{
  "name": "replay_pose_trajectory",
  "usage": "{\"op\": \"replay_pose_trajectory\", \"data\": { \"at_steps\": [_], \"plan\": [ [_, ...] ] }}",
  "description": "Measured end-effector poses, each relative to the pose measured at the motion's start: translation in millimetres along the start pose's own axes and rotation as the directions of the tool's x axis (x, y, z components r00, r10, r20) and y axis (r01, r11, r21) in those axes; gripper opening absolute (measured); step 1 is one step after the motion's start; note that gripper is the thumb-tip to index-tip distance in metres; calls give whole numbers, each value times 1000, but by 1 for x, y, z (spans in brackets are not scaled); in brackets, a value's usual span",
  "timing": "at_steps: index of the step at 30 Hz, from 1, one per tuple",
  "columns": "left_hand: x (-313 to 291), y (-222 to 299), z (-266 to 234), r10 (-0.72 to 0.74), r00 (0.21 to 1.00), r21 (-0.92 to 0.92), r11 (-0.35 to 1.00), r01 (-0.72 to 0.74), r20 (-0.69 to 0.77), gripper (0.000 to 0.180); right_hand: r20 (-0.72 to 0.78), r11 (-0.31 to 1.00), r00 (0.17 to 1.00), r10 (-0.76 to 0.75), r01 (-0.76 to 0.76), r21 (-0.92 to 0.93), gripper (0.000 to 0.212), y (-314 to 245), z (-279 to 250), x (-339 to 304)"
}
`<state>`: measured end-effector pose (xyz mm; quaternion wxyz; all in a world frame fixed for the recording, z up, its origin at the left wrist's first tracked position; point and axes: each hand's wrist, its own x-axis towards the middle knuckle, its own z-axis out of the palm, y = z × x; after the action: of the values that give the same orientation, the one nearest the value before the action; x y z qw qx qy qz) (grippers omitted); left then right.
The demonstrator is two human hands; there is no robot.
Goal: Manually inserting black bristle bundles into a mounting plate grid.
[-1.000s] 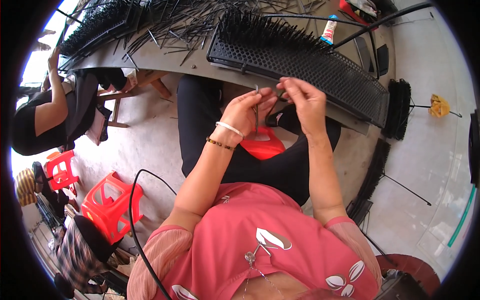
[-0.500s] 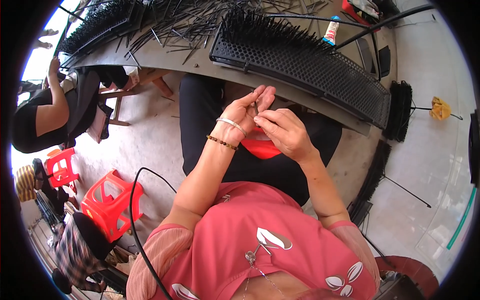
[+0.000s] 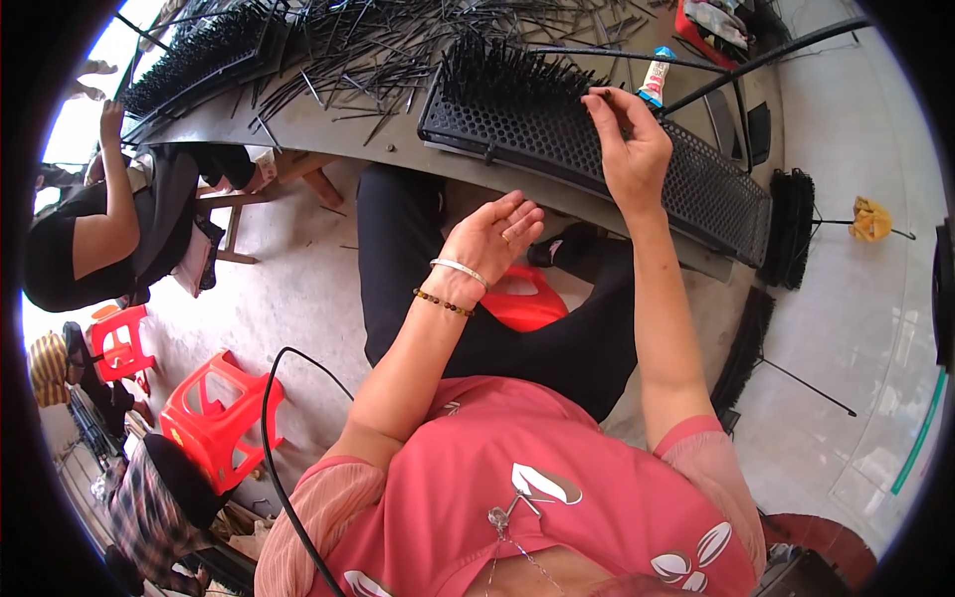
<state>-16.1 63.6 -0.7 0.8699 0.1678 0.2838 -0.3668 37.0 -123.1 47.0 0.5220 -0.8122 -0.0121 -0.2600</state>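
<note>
My right hand [image 3: 637, 149] is raised over a long black perforated rack [image 3: 597, 139], thumb and forefinger pinched together. A tiny dark bit shows at those fingertips; the rest of it is hidden. The left part of this rack holds a dense row of thin black upright sticks [image 3: 497, 75], just left of the pinching fingers. Lower down, in front of the table edge and above my lap, my left hand [image 3: 494, 239] is turned palm up. Its fingers are loosely bent and apart, and I see nothing held in it.
Loose black sticks [image 3: 348, 60] lie heaped on the table [image 3: 328, 124]. A white and blue packet [image 3: 657, 78] and a red basket [image 3: 711, 30] sit beyond the rack. Another filled rack [image 3: 204, 60] is at far left, near a co-worker's arm [image 3: 111, 214]. Red stools [image 3: 214, 408] stand on the floor.
My right hand has moved away from my left palm, up and right to the rack. The thin dark piece between the hands no longer shows at the left palm, which stays low.
</note>
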Motion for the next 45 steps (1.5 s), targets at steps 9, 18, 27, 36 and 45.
{"op": "replay_pose_trajectory", "data": {
  "at_steps": [9, 18, 27, 36, 45],
  "plan": [
    [7, 2, -10, 35, 998, 11, 999, -36, 44, 37, 64, 991, 994, -84, 90, -98, 14, 7, 24, 14],
    [8, 4, -13, 45, 999, 2, 999, -45, 8, 34, 30, 983, 992, -123, 126, -135, 14, 12, 24, 14],
    [8, 3, -12, 47, 999, 27, 999, -47, -18, 30, -5, 955, 974, -226, 220, -197, 20, 23, 32, 11],
    [8, 2, -12, 46, 998, 33, 998, -45, -31, 28, 4, 889, 939, -343, 326, -321, 29, 16, 37, 7],
    [9, 2, -16, 51, 998, 23, 998, -50, -33, 27, 96, 798, 886, -453, 452, -400, 24, 18, 37, 8]
  ]
}}
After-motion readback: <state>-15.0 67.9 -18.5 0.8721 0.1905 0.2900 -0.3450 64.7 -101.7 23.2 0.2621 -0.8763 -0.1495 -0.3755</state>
